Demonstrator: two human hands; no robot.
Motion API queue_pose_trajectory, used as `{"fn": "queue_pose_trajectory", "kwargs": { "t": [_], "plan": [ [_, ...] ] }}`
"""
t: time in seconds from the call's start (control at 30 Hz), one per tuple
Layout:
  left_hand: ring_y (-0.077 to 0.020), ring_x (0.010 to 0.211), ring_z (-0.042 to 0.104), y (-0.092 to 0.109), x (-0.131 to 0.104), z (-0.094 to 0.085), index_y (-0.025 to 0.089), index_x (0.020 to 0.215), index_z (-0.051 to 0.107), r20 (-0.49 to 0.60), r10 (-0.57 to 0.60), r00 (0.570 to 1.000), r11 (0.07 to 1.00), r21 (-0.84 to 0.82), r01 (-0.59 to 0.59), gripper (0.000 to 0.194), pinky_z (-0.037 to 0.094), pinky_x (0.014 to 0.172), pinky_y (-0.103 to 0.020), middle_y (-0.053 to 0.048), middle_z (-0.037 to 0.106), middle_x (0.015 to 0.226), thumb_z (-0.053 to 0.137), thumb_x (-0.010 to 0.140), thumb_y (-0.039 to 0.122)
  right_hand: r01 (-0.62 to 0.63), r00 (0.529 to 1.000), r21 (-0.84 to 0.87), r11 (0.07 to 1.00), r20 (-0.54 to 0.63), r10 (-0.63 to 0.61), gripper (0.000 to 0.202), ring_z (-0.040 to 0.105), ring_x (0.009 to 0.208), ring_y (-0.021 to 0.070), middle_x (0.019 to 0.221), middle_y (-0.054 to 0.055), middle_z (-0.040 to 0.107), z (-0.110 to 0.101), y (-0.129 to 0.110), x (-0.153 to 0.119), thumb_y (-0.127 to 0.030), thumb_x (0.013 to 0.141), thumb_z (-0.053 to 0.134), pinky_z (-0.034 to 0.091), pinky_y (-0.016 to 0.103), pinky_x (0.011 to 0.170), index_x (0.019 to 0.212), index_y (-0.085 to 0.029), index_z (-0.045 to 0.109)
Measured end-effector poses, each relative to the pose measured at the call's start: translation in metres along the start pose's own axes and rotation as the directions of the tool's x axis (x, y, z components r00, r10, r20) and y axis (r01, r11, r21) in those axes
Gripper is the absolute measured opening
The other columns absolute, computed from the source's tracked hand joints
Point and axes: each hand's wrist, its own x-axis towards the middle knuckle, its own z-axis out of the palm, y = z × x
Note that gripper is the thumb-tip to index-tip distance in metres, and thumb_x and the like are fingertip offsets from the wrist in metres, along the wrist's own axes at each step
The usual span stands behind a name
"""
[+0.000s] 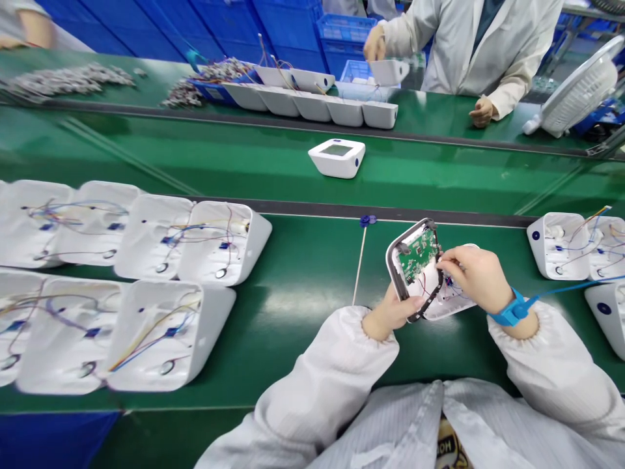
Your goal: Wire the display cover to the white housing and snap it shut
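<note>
Coat front: spreading nearest the camera, its white cloth covering part of the near edge of the green table.
Small-part heap: lying on the far bench, toward its left side.
Left housings: standing open in two rows on the left of the table, one nearer the far edge, one nearer the near edge, wires and small blue parts showing inside.
Far housings: sitting side by side on the far bench, beside a blue tray of wired parts.
White unit: resting on the green strip beyond the table's far edge, its grey screen facing up.
Thin stick: running from the blue discs at the far edge toward the near edge.
Left hand: holding the grey-rimmed frame at its lower end, above the table right of centre.
Circuit board: showing green inside the tilted frame, with the white shell just beside it.
Right hand: closing narrowly, thumb and forefinger pinching at the black strip; a blue wrist strap is trailing its cord rightward.
Co-worker: holding up a white housing over the far bench.
Right housings: standing open toward the table's right, wires showing inside.
</note>
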Motion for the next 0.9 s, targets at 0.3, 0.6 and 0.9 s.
{"fn": "queue_pose_trajectory", "kwargs": {
  "t": [0.3, 0.6, 0.9],
  "plan": [
    [-0.0378, 0.118, 0.059, -0.006, -0.005, -0.003, 0.016, 0.126, 0.061, 0.040, -0.037, 0.999, 0.999, 0.028, 0.036, 0.073, 0.041, 0.109, -0.055, -0.012, 0.068, 0.117, 0.083, 0.068, 0.055, -0.126, 0.992, 0.305, 0.944, 0.018, 0.127, 0.021, 0.067, 0.063, 0.0155, 0.074, -0.001, 0.074, -0.001, -0.015, 0.000, -0.036, 0.091, 0.065, 0.051, 0.028, 0.063, 0.075, -0.023, 0.066],
    [-0.0377, 0.118, 0.058, -0.001, -0.003, 0.001, 0.016, 0.127, 0.060, 0.053, -0.064, 0.997, 0.998, -0.008, 0.065, 0.077, 0.041, 0.109, -0.055, -0.012, 0.066, 0.121, 0.083, 0.066, 0.057, -0.181, 0.983, 0.302, 0.936, 0.032, 0.180, 0.021, 0.065, 0.060, 0.0146, 0.070, -0.002, 0.072, 0.000, -0.015, -0.003, -0.036, 0.090, 0.067, 0.049, 0.028, 0.060, 0.074, -0.022, 0.065],
    [-0.0380, 0.114, 0.061, 0.004, 0.002, -0.001, 0.016, 0.122, 0.064, 0.103, -0.125, 0.987, 0.990, -0.056, 0.131, 0.076, 0.043, 0.107, -0.053, -0.012, 0.069, 0.116, 0.087, 0.060, 0.052, 0.130, 0.982, 0.178, 0.975, -0.161, -0.102, 0.070, 0.056, 0.127, 0.0336, 0.134, 0.015, 0.061, -0.010, 0.010, 0.011, -0.061, 0.080, 0.072, 0.049, 0.052, 0.103, 0.136, -0.023, 0.052]
  ]
}}
